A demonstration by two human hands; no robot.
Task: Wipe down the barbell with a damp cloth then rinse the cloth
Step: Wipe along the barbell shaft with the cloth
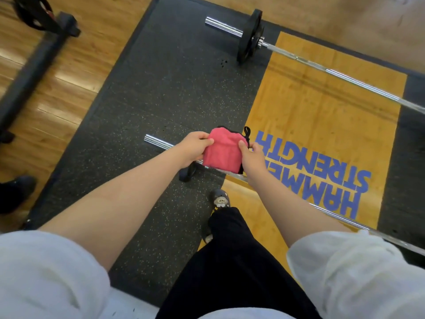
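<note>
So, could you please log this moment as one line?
left hand: grips cloth | right hand: grips cloth | near barbell: behind cloth, contact unclear

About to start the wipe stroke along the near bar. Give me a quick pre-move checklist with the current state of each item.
1. Both sides of the folded pink cloth held: ok; the left grip and right grip each pinch an edge.
2. Cloth damp: cannot tell.
3. Cloth touching the near chrome barbell: cannot tell; the cloth hides the bar there.
4. That bar's left end uncovered: ok.
5. Grey slipper clear of that bar: ok, on the person's side of it.
6. Far barbell with black plate apart from the work: ok.
</note>
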